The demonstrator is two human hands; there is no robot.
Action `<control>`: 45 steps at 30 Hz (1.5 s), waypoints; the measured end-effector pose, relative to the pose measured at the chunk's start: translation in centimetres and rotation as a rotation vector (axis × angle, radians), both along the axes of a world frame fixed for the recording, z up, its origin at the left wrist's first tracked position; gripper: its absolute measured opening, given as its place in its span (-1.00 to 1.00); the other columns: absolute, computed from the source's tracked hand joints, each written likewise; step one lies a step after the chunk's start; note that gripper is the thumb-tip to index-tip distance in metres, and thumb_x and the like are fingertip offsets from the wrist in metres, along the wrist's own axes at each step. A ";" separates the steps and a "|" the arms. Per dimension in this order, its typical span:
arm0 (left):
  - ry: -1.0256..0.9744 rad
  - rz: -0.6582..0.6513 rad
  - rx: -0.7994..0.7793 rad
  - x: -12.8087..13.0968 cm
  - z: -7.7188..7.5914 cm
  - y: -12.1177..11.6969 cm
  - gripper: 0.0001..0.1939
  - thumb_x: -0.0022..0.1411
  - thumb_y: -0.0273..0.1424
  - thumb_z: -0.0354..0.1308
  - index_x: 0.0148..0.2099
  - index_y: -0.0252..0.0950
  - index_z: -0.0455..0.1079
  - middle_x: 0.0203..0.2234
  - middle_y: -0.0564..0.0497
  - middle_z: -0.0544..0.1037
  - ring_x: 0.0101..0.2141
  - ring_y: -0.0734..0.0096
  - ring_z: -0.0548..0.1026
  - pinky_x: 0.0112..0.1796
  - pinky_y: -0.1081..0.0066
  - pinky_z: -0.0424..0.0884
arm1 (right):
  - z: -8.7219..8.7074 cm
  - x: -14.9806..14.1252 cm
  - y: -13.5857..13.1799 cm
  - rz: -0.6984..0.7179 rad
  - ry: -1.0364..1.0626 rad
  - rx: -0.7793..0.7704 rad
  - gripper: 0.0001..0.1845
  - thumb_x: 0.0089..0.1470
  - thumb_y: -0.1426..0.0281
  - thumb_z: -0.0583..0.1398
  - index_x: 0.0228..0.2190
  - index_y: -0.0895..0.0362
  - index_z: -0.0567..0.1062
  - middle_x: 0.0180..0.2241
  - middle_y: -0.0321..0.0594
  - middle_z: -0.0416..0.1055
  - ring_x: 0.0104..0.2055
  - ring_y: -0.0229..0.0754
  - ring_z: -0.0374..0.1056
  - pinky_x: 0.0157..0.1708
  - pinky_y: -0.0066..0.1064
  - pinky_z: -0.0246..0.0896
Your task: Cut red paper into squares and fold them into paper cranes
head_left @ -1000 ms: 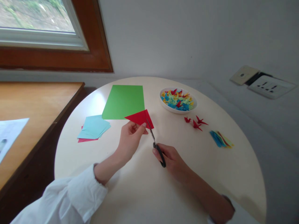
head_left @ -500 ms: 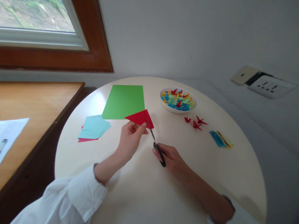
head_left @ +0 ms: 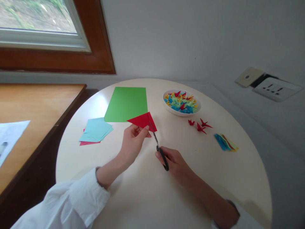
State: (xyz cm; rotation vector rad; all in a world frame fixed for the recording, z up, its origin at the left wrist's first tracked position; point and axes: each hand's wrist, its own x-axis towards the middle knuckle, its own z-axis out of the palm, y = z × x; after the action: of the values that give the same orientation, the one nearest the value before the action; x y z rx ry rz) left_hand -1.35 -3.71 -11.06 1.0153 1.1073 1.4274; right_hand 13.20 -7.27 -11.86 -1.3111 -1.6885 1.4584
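Red paper (head_left: 139,121) is held in the air above the round white table (head_left: 143,200), and taking it as the centre of the dial, the left hand (head_left: 133,141) reaches in from 7 o'clock, pinching its lower edge between thumb and fingers. From between 4 and 5 o'clock the right hand (head_left: 175,162) is wrapped around the handles of black-handled scissors (head_left: 158,148), whose blade lies over the paper's right-hand part, pointing toward 11 o'clock. Compared with the pictures of the last second, almost nothing has changed: paper, blade and both hands keep the same places. For the cutting in hand, I judge this a pause or very slow progress; whether the blades are closing I cannot tell, since only one shows clearly. Around the work, everything likewise stays put: the green sheet (head_left: 126,103) at 11 o'clock, the light-blue squares (head_left: 95,130) at 9, the bowl (head_left: 181,114) of tiny folded birds at 2, three red paper birds (head_left: 201,128) at 3, and the coloured slips (head_left: 221,142) between 3 and 4.
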 end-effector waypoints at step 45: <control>-0.039 0.021 0.007 0.1 -0.1 0.0 -0.80 -0.01 -0.29 0.20 -0.43 -0.34 0.43 -0.60 0.03 0.50 -0.53 0.43 0.44 -0.39 0.37 0.41 | -0.4 0.0 0.0 0.020 0.045 -0.014 -0.50 0.01 0.00 0.09 -0.65 0.10 0.09 -0.65 -0.42 -0.04 -0.58 -0.36 -0.10 -0.59 -0.44 -0.20</control>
State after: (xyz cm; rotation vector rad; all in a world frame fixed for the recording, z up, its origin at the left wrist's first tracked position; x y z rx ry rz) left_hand -1.25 -3.74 -11.14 0.9791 1.0881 1.4628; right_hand 13.16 -7.30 -12.30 -1.2625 -1.6697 1.5028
